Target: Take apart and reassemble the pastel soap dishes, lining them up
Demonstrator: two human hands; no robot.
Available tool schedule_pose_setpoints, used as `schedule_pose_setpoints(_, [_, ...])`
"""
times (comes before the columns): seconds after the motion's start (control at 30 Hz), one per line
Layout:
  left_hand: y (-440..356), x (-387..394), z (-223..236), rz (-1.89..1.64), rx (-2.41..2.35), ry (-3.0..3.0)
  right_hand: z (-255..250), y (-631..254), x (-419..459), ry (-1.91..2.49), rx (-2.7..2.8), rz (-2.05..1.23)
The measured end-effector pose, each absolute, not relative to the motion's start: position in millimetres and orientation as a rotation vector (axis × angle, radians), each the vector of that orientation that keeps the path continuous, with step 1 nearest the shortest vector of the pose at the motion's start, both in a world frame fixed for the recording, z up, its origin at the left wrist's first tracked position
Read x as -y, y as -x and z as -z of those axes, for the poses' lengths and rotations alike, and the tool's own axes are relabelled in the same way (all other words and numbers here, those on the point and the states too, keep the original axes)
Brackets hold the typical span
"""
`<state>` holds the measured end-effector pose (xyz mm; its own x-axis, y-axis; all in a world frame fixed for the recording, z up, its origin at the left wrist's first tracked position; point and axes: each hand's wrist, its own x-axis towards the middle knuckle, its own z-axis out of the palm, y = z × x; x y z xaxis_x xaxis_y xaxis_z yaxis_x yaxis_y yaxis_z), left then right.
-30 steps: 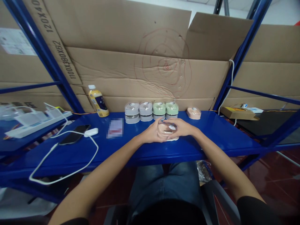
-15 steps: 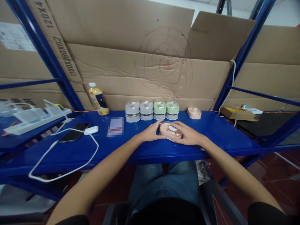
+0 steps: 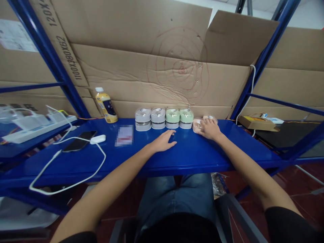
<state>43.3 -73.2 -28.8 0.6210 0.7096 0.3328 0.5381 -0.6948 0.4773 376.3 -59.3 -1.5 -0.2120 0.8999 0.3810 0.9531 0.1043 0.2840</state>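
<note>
My right hand has its fingers closed over a pink oval lidded box that stands just right of the row. Behind that hand a second pink box is partly hidden. Two stacked-looking grey boxes and two green boxes with clear lids line up along the back of the table. Below the green ones, my left hand rests at the blue table with fingers apart and nothing in it.
A yellow drink bottle stands at the back left. In front of it lie a blurred card, a phone and a looping white cable. A power strip sits far left. Cardboard walls the back.
My right hand has moved the pink box from the table's middle front to the back right, beside the green boxes. My left hand has let go of it and stayed near its place.
</note>
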Motion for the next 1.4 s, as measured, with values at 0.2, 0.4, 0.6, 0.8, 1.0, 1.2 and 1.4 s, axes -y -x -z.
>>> schedule_pose_setpoints(0.2, [-43.3, 74.7, 26.0, -0.715, -1.006, -2.502, -3.9, -373.9, 23.1, 2.028, 2.102, 0.676])
schedule_pose_setpoints(0.4, [-43.8, 71.5, 29.3, -0.745, -0.988, -2.517, -29.4, -331.4, 23.9, 1.840, 1.979, 0.546])
schedule_pose_setpoints(0.6, [-44.2, 67.2, 34.8, -0.769, -0.987, -2.542, -39.4, -265.7, 8.5, 2.052, 1.785, 0.380])
schedule_pose_setpoints(0.8, [-42.6, 66.6, 33.2, -0.806, -0.970, -2.514, -41.8, -272.0, 13.9, 1.997, 1.670, 0.279])
schedule_pose_setpoints(1.0, [-35.8, 58.8, 23.4, -1.109, -0.935, -2.166, -53.0, -323.4, 47.6, 1.578, 1.655, 0.022])
schedule_pose_setpoints(1.2, [-25.8, 46.0, 19.7, -1.052, -0.793, -1.889, -33.5, -329.6, 69.1, 1.029, 2.188, -0.679])
schedule_pose_setpoints(1.4, [-24.0, 54.7, 21.7, -0.833, -0.780, -2.070, -16.8, -314.4, 72.3, 0.916, 2.402, -0.923])
